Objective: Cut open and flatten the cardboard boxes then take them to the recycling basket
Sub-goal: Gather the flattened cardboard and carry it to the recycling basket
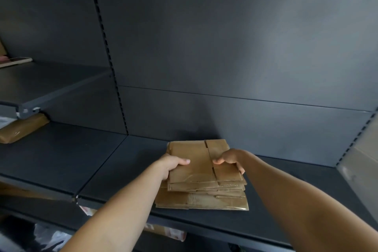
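1. A big dark shelf (114,169) goes across the view, with a dark wall behind it.
2. A pile of flattened cardboard boxes (196,201) lies on the shelf near its front edge. The boxes are brown, thin and a bit wrinkly, with flat sides facing up. The pile's long way seems to run from the front edge toward the back wall.
3. The top piece (192,153) has slits that point the same way.
4. The left hand (171,164) grips the top pieces at their left edge, thumb on top.
5. The right hand (230,158) grips the right edge, thumb on top.
6. A brown wrapped package (22,129) lies far to the left.
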`<control>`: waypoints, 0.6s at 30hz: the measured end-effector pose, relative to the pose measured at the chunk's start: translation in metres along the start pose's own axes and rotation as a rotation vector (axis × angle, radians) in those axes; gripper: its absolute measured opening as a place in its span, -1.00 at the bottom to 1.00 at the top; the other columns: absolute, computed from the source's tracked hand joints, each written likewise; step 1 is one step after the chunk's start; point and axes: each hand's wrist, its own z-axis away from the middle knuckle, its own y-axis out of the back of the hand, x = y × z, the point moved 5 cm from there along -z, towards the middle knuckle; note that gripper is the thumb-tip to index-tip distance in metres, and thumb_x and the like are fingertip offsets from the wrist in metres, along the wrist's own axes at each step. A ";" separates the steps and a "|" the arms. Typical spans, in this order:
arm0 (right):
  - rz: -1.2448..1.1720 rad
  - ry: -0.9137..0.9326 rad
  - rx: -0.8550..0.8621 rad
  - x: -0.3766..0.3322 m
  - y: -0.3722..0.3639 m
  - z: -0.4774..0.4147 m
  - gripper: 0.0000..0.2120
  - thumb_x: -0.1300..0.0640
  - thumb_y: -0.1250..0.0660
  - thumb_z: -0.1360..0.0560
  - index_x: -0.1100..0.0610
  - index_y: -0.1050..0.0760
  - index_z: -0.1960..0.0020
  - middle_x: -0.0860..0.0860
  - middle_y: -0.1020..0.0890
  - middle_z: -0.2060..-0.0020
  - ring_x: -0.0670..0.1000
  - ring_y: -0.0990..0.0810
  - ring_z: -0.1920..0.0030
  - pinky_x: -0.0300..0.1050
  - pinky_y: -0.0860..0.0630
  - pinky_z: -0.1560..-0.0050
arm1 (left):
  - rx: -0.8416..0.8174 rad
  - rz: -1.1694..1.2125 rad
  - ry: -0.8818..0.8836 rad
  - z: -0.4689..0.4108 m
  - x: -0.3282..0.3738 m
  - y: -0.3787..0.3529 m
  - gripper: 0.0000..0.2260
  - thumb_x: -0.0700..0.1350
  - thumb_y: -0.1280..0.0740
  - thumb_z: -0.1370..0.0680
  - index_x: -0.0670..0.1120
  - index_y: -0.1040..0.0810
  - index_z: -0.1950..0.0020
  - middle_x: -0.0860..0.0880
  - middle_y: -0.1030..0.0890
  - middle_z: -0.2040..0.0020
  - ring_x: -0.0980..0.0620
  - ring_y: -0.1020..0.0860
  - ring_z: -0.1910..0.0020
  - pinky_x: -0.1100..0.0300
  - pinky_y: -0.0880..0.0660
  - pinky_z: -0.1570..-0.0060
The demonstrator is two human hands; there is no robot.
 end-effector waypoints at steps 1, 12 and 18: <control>-0.029 0.009 0.001 0.000 0.001 0.001 -0.31 0.03 -0.41 -0.50 0.22 -0.17 -0.48 0.16 -0.37 -0.39 0.19 -0.36 -0.38 0.12 -0.29 -0.40 | -0.024 0.005 0.000 0.001 0.003 0.000 -0.40 -0.08 -0.59 -0.32 -0.15 -0.46 -0.29 -0.17 -0.62 -0.09 -0.15 -0.60 -0.05 -0.09 -0.54 -0.12; -0.414 0.062 0.068 0.028 0.026 0.038 -0.46 0.00 -0.58 -0.31 0.19 -0.42 -0.13 0.14 -0.61 0.02 0.14 -0.60 0.01 0.09 -0.50 -0.18 | -0.088 0.073 -0.228 0.030 0.041 -0.016 -0.55 -0.16 -0.52 -0.42 -0.13 -0.37 -0.19 -0.12 -0.54 -0.16 -0.09 -0.57 -0.09 -0.08 -0.55 -0.12; -0.574 0.100 0.244 0.076 0.072 0.039 0.10 -0.01 -0.72 0.09 0.08 -0.24 -0.33 0.12 -0.57 -0.11 0.20 -0.57 -0.07 0.27 -0.52 -0.11 | -0.200 -0.069 -0.332 0.042 0.061 -0.060 -0.34 -0.05 -0.55 -0.37 -0.06 -0.31 -0.37 -0.05 -0.50 -0.27 -0.09 -0.49 -0.22 -0.13 -0.43 -0.27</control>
